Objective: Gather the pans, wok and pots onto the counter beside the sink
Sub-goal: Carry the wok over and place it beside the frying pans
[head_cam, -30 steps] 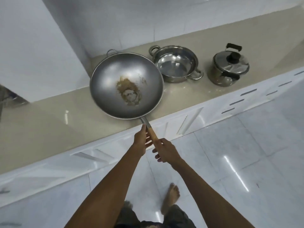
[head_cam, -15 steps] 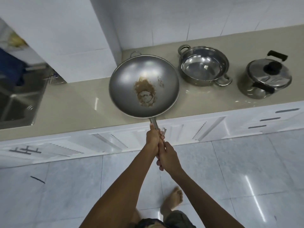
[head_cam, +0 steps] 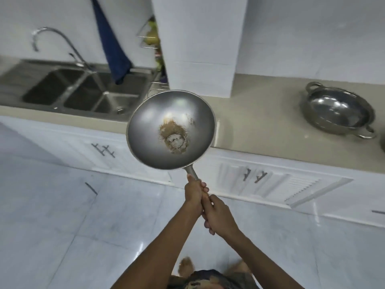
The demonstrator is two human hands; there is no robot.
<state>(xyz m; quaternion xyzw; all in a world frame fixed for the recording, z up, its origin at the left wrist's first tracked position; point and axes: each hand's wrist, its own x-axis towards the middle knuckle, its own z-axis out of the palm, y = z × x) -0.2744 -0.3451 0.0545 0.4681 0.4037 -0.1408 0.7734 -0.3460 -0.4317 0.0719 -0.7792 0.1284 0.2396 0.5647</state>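
I hold a large grey wok [head_cam: 145, 130] with brown residue at its bottom, raised off the counter and hanging over the counter's front edge. My left hand [head_cam: 193, 191] grips the handle nearest the bowl, and my right hand [head_cam: 218, 215] grips it just behind. An open steel pot with two loop handles [head_cam: 337, 110] stands on the beige counter [head_cam: 260, 113] at the right. The lidded pot shows only as a dark sliver at the right frame edge [head_cam: 383, 143]. The double steel sink [head_cam: 83, 92] lies to the left of the wok.
A white tiled pillar [head_cam: 200, 44] stands on the counter behind the wok. A curved tap [head_cam: 56, 42] rises over the sink, with a blue cloth [head_cam: 110, 44] hanging beside it and a wire rack [head_cam: 151, 40] of items. White cabinets and a pale tiled floor [head_cam: 62, 226] lie below.
The wok has been lifted off the counter and carried left, away from the two pots. My view has swung left, bringing the sink and tap fully into sight.
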